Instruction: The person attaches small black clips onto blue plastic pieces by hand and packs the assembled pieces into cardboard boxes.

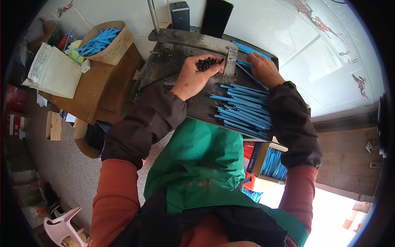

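Note:
In the head view my left hand (195,76) is closed round a bunch of small black pieces (207,64), beside the upright end of a metal bar (230,59) on the dark work surface (201,103). My right hand (265,70) is right of that bar, its fingers closed on blue strips (245,64) that point toward the bar. Below the right hand lies a pile of long blue strips (242,107) with dark tips toward the left. More blue strips (251,49) lie behind the right hand, along the back edge.
A cardboard box of blue strips (101,41) stands on a wooden table (88,96) at left. Another box of strips (273,162) is below right. A dark phone (217,18) and a grey device (180,16) stand behind. A pink chair (63,226) is lower left.

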Demonstrator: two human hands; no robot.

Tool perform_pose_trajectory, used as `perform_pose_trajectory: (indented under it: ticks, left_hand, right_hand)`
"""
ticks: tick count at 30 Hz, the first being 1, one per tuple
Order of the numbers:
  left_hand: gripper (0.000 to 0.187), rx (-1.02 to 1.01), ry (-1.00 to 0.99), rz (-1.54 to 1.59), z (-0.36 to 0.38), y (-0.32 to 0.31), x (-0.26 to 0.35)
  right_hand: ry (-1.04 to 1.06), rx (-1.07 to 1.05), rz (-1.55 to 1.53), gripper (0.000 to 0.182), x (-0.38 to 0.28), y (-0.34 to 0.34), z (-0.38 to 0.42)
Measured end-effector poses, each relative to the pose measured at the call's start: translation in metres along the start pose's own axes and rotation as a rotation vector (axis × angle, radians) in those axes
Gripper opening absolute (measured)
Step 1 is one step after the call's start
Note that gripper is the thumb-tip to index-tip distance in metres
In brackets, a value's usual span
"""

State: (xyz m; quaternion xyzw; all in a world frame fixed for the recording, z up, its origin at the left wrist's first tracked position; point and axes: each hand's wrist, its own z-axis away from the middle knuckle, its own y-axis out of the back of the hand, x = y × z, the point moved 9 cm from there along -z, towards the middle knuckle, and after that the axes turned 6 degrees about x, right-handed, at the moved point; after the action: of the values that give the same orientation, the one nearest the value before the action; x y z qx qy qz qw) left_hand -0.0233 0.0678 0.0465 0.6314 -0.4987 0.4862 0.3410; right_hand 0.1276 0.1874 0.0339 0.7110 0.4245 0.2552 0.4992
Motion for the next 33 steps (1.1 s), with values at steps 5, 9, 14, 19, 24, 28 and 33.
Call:
perform_pose_trajectory:
  ticks: [5, 9, 14, 19, 24, 28, 33]
  left_hand:
    - [0.013, 0.033, -0.012, 0.074, -0.002, 0.003, -0.008]
    - [0.014, 0.035, 0.018, 0.174, -0.002, 0.004, -0.01]
    - [0.011, 0.116, 0.09, 0.299, -0.004, 0.007, -0.02]
    - [0.008, 0.162, 0.11, 0.272, -0.003, 0.007, -0.021]
    - [0.01, 0.209, 0.124, 0.331, -0.005, 0.011, -0.027]
    - [0.01, 0.209, 0.078, 0.319, -0.005, 0.009, -0.027]
    - [0.012, 0.187, 0.056, 0.257, -0.003, 0.011, -0.027]
  right_hand:
    - [-0.004, -0.064, 0.063, 0.011, -0.002, 0.003, 0.004]
    - [-0.026, 0.064, -0.049, 0.012, -0.013, 0.033, 0.011]
    - [-0.218, 0.141, -0.612, 0.016, -0.049, 0.051, 0.018]
    - [-0.498, 0.022, -0.907, 0.029, -0.063, 0.025, 0.02]
    - [-0.528, 0.074, -1.165, 0.021, -0.068, 0.014, 0.015]
    - [-0.162, 0.164, -0.777, 0.011, -0.074, 0.048, -0.003]
    - [-0.164, 0.141, -0.847, 0.009, -0.054, 0.045, 0.001]
